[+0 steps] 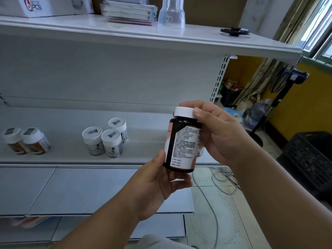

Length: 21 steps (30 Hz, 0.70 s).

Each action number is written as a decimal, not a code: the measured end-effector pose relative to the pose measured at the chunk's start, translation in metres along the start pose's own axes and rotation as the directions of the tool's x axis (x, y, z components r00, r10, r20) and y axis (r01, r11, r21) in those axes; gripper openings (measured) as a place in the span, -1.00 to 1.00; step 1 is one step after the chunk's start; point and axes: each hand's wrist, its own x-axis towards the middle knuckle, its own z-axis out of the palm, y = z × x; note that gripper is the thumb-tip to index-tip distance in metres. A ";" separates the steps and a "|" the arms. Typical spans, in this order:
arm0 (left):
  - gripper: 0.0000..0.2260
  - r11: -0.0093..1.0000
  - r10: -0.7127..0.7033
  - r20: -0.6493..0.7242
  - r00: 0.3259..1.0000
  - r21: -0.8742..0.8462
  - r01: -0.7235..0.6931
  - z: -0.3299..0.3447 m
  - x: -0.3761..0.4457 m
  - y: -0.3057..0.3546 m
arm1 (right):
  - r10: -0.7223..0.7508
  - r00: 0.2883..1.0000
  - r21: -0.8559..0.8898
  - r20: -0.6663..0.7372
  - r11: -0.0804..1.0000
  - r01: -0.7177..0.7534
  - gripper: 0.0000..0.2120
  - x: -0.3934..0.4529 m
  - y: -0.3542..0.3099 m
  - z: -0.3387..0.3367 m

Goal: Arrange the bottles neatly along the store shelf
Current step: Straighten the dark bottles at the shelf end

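Note:
I hold a dark brown bottle with a white cap and a printed label in front of the middle shelf. My left hand cups its base from below, thumb against the side. My right hand grips the cap and upper body. On the shelf stand three white-capped bottles in a cluster, and two orange-labelled bottles side by side at the far left. Part of another bottle shows behind the held one.
The upper shelf carries a white box, stacked packs, a clear plastic container and a black disc. Lower shelf panels lie below. On the floor at right are cables, a black crate and a fan stand.

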 end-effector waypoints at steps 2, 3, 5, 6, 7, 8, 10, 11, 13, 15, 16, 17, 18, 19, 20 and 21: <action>-0.48 0.993 0.051 -0.054 0.997 0.105 -0.045 0.000 0.002 -0.002 | -0.043 0.994 -0.109 -0.097 0.994 0.032 -0.86 0.002 0.003 0.001; -0.50 0.987 0.075 -0.080 0.994 0.148 -0.063 0.000 0.003 -0.002 | -0.065 0.989 -0.152 -0.134 0.987 0.044 -0.87 0.003 0.005 0.002; -0.49 0.987 0.089 -0.107 0.990 0.142 -0.073 -0.001 0.005 -0.001 | -0.077 0.987 -0.162 -0.143 0.985 0.053 -0.86 0.003 0.007 0.003; -0.47 0.994 0.068 -0.097 0.993 0.087 -0.060 -0.003 0.004 0.001 | -0.064 0.993 -0.131 -0.101 0.990 0.051 -0.83 0.002 0.008 0.003; -0.45 0.999 0.037 -0.074 0.997 0.013 -0.036 -0.004 0.003 0.002 | -0.040 0.998 -0.090 -0.050 0.995 0.035 -0.79 0.002 0.008 0.002; -0.44 0.999 0.005 -0.042 0.999 -0.048 -0.007 -0.006 0.002 0.004 | -0.015 1.000 -0.059 -0.004 0.998 0.014 -0.74 0.001 0.007 0.001; -0.42 0.996 -0.027 0.003 1.000 -0.089 0.027 -0.010 0.000 0.003 | -0.019 0.999 -0.070 0.045 0.997 0.022 -0.70 0.000 0.006 -0.002; -0.43 0.996 -0.023 -0.003 1.000 -0.088 0.023 -0.011 0.000 0.002 | -0.039 0.998 -0.095 0.042 0.995 0.043 -0.69 0.000 0.006 -0.003; -0.47 0.998 0.016 -0.060 0.998 -0.064 -0.020 -0.012 0.001 0.000 | -0.079 0.997 -0.148 0.008 0.986 0.080 -0.69 -0.001 0.007 -0.003; -0.50 0.998 0.067 -0.110 0.992 0.015 -0.066 -0.012 0.002 -0.001 | -0.097 0.995 -0.205 -0.012 0.974 0.093 -0.69 -0.002 0.007 -0.001; -0.50 0.995 0.087 -0.117 0.989 0.060 -0.080 -0.012 0.001 -0.001 | -0.098 0.995 -0.240 -0.011 0.966 0.093 -0.69 -0.003 0.007 0.000; -0.49 0.990 0.103 -0.117 0.988 0.105 -0.091 -0.012 0.001 -0.001 | -0.094 0.996 -0.282 -0.005 0.955 0.089 -0.69 -0.004 0.006 0.000; -0.47 0.984 0.117 -0.119 0.986 0.149 -0.099 -0.012 0.001 -0.001 | -0.086 0.996 -0.326 0.001 0.942 0.081 -0.68 -0.005 0.005 0.001; -0.46 0.977 0.128 -0.123 0.984 0.185 -0.104 -0.013 0.001 -0.001 | -0.074 0.997 -0.362 0.005 0.930 0.071 -0.64 -0.006 0.004 0.001; -0.46 0.972 0.136 -0.121 0.983 0.210 -0.108 -0.014 0.002 -0.001 | -0.062 0.998 -0.383 0.012 0.922 0.061 -0.60 -0.007 0.005 0.000; -0.47 0.966 0.143 -0.117 0.983 0.233 -0.113 -0.015 0.003 -0.001 | -0.048 0.999 -0.388 0.017 0.920 0.051 -0.54 -0.007 0.006 0.000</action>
